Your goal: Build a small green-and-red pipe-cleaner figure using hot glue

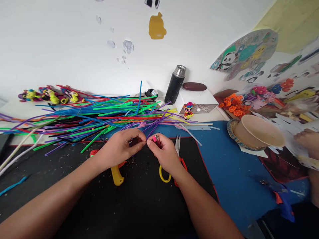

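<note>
My right hand (pixel 165 152) is closed around a small pink and white piece (pixel 156 138), mostly hidden by the fingers. My left hand (pixel 124 146) pinches with thumb and forefinger right against the right fingertips; whatever lies between them is too small to make out. Below the left hand lies a yellow-handled glue gun (pixel 117 174), partly covered by it. Scissors (pixel 178 146) with red and yellow handles rest on the black mat under my right hand and wrist. Just beyond both hands spreads a heap of colourful pipe cleaners (pixel 119 114).
Finished pipe-cleaner figures (pixel 50 95) sit at back left, another small figure (pixel 188 110) by a white box (pixel 199 98). A black thermos (pixel 175 84) stands against the wall. To the right are a bowl (pixel 263 131), a blue glue gun (pixel 284 199) and another person's hand (pixel 307 141).
</note>
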Demonstrator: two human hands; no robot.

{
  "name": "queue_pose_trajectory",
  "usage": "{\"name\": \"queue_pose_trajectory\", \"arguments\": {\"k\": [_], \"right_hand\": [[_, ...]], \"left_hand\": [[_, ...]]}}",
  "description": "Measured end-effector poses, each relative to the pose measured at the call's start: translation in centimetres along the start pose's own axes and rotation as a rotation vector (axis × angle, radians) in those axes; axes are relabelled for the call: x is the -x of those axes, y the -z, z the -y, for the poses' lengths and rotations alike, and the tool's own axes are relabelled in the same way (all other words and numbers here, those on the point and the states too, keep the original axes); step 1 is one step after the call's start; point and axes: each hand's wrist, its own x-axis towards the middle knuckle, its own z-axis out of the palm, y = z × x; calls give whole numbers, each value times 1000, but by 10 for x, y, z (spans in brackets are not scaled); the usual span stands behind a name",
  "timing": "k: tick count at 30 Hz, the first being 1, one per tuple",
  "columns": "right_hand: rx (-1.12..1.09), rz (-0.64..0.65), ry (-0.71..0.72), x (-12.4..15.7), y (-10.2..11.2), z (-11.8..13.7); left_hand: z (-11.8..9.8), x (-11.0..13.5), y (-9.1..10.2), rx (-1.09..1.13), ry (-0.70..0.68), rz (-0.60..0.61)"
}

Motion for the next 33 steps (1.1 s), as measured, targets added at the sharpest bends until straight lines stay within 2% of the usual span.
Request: {"name": "queue_pose_trajectory", "arguments": {"k": [6,14,24,33], "right_hand": [[-12,-9,15,0,0,-1],[-11,-15,29,0,0,1],[-3,-11,24,1,0,4],[5,-10,26,1,0,3]], "left_hand": [[1,1,-2,-26,-57,-37],[-2,0,2,-14,2,-3],[-3,-1,2,-16,-14,1],[-4,0,3,-7,30,12]]}}
